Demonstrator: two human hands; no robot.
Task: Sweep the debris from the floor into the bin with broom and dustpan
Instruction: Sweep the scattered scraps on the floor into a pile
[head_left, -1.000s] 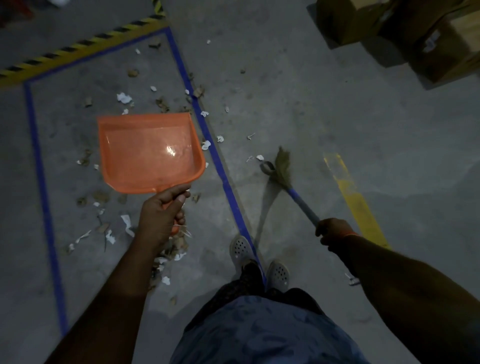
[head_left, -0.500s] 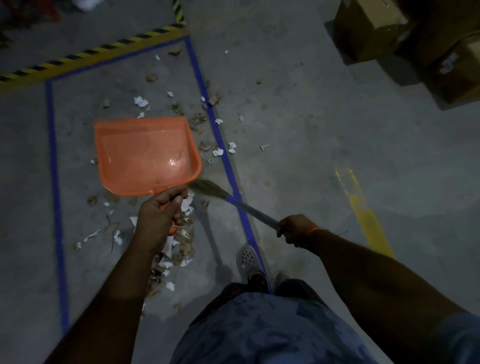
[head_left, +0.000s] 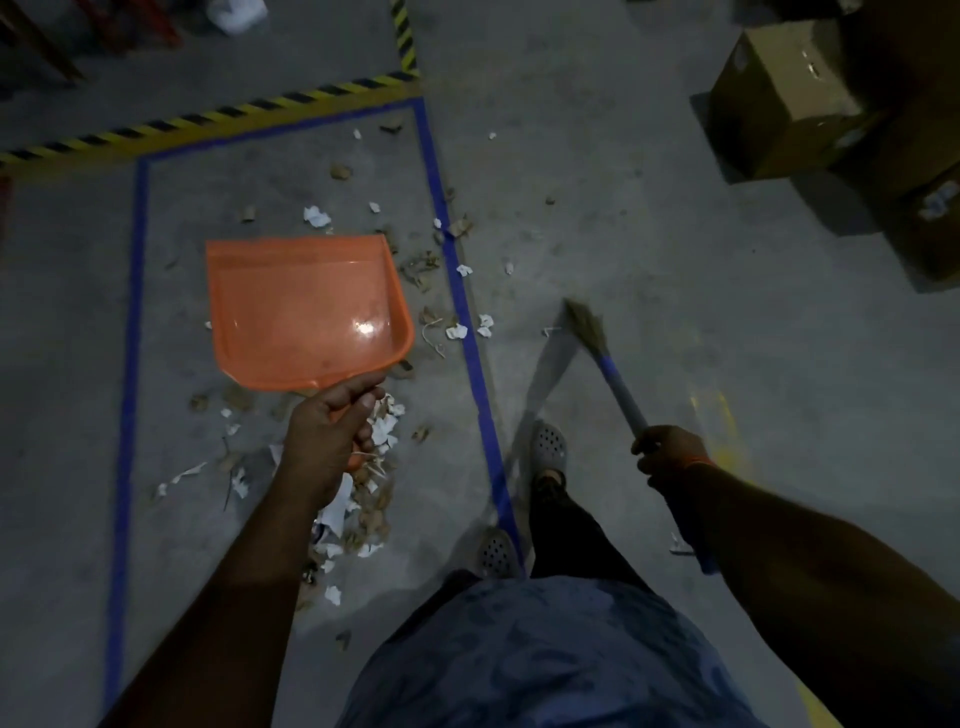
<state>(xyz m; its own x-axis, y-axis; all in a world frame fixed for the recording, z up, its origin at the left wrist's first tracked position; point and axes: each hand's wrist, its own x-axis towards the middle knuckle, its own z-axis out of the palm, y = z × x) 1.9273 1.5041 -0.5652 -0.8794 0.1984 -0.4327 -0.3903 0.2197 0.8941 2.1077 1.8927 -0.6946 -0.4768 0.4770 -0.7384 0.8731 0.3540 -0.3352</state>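
My left hand (head_left: 327, 441) grips the handle of an orange dustpan (head_left: 301, 306), held above the floor with nothing in its tray. My right hand (head_left: 667, 449) grips the blue handle of a broom (head_left: 613, 374); its straw head (head_left: 584, 325) points away from me, right of the blue tape line. A pile of paper scraps and dry leaves (head_left: 363, 499) lies under my left hand. More scraps (head_left: 457, 330) are scattered by the tape. No bin is in view.
Blue tape (head_left: 467, 332) outlines a rectangle on the grey concrete floor, with yellow-black hazard tape (head_left: 218, 117) beyond it. Cardboard boxes (head_left: 789, 98) stand at the upper right. My feet in perforated clogs (head_left: 548, 444) straddle the tape. A yellow floor mark (head_left: 719, 415) lies right.
The broom has swung from the pile beside the dustpan back out to the right of the blue tape. The dustpan stays held in about the same place.
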